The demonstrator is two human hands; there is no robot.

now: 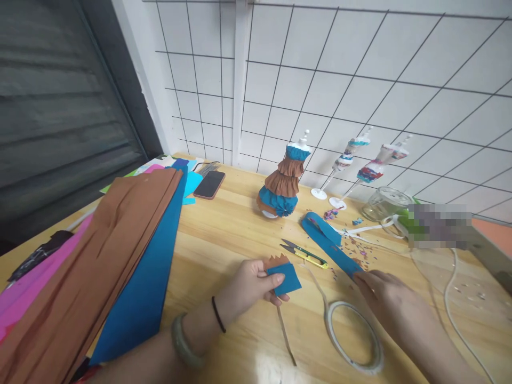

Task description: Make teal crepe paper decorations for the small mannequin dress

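Observation:
My left hand [256,285] pinches a small blue crepe paper piece [288,278], with a brown piece [276,260] cut in points along its edge behind it. A thin strip [287,338] hangs below those fingers. At the right, my right hand [388,298] is closed on the near end of a long blue paper strip [326,240], whose far end curls over on the table. Yellow-handled thread snips [306,253] lie between my hands. A roll of narrow tape [354,338] rests in front of my right hand, its loose end trailing toward the snips.
A mini dress form [284,178] in ruffled brown and blue paper stands near the wall. Two smaller forms [352,152] are beside it, then a glass jar [384,202]. Paper scraps [360,250] litter the right. Folded crepe paper [132,224] and a phone [209,184] lie left.

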